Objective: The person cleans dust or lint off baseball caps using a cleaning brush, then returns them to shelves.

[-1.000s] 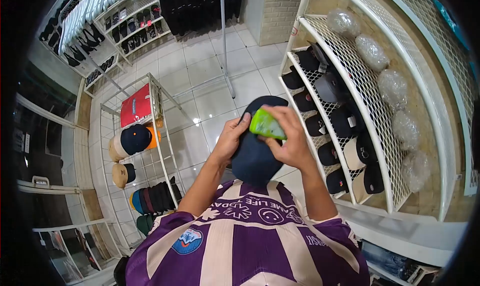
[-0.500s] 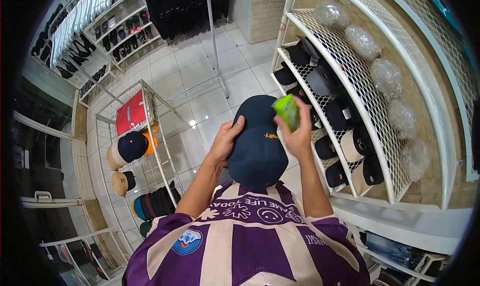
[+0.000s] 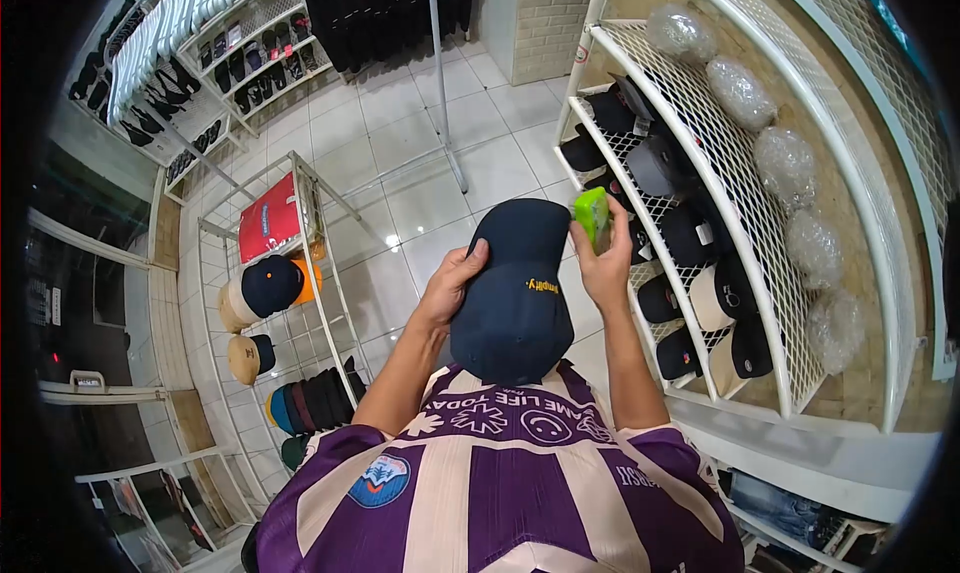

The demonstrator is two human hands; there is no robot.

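While the left hand [image 3: 455, 283] clasps the navy cap [image 3: 510, 303] at its side and the right hand [image 3: 607, 270] pinches the green device [image 3: 592, 218] just beside it, hold the cap steady

Clothing shop: wire shelves [image 3: 700, 143] of caps [image 3: 690, 235], garment rail [image 3: 380, 13], tiled floor [image 3: 420, 143].

Bright overhead light, fisheye-warped dark edges
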